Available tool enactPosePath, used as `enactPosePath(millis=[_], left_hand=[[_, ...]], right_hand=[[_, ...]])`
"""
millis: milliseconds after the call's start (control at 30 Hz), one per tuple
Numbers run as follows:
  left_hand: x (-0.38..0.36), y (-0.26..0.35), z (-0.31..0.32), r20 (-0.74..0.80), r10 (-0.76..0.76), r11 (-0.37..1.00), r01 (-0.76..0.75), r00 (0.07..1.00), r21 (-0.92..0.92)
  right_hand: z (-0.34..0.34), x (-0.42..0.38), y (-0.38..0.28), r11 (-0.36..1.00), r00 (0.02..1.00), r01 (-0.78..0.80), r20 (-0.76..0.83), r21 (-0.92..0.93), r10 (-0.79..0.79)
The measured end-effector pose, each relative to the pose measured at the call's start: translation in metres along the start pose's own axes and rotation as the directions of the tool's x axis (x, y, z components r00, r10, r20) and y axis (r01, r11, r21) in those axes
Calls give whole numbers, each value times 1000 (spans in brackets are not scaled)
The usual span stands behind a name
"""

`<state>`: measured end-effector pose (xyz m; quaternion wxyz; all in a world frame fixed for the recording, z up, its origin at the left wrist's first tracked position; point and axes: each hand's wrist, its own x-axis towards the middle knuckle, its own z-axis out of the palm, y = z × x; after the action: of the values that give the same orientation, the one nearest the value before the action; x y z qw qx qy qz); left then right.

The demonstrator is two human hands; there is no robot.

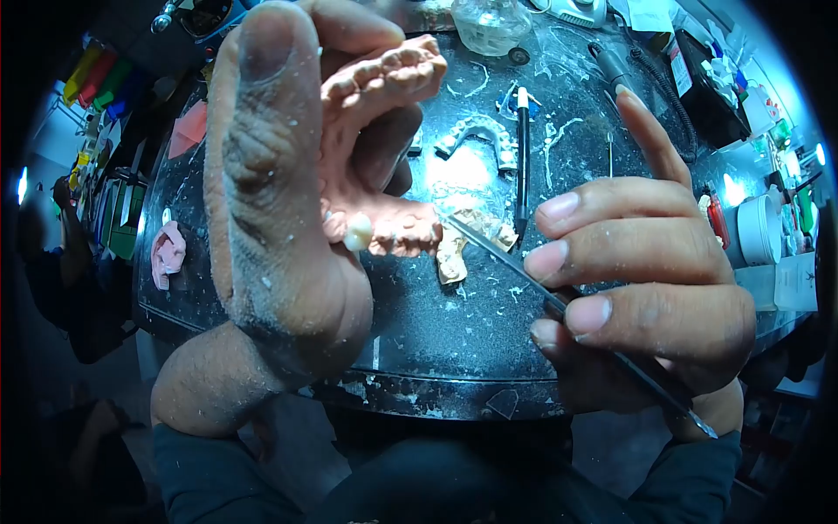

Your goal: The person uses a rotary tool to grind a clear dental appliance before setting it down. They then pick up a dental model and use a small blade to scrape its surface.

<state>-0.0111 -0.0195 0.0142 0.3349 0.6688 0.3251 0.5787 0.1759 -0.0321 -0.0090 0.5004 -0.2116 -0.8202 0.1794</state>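
Note:
My left hand (271, 175) is wrapped round a pink plaster dental model (384, 218), raised close to the camera. One whitish tooth crown (358, 232) stands out on its lower left part. My right hand (646, 271) grips a thin metal dental carving tool (532, 281) between thumb and fingers, index finger lifted. The tool's tip is right at the right end of the model's lower arm. Behind, on the black table, lie a tan plaster piece (452, 262) and a grey horseshoe-shaped dental model (502, 144).
A black pen-like stick (523, 166) lies on the dusty black table (419, 341). A pink piece (166, 255) sits at the left, a clear glass bowl (493, 26) at the back, and a white tub (758, 230) at the right. A corded handpiece (608, 63) is at the back right.

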Motion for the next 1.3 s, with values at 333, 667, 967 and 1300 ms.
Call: enactPosePath(millis=[333, 667, 967, 1300], left_hand=[[-5, 2, 1, -93, -19, 1000, 17, 995, -24], [-10, -22, -21, -55, 72, 997, -71, 996, 12], [4, -17, -20, -97, -293, 821, 198, 951, -536], [12, -31, -23, -88, -284, 861, 214, 955, -462]], right_hand=[[10, 1, -4, 997, 996, 59, -57, -57, -62], [-19, 21, -16, 964, 944, -17, 315, -265, 103], [-39, 15, 27, 938, 940, -341, 58, 71, 337], [-36, 7, 76, 836, 838, -545, -39, -58, 544]])
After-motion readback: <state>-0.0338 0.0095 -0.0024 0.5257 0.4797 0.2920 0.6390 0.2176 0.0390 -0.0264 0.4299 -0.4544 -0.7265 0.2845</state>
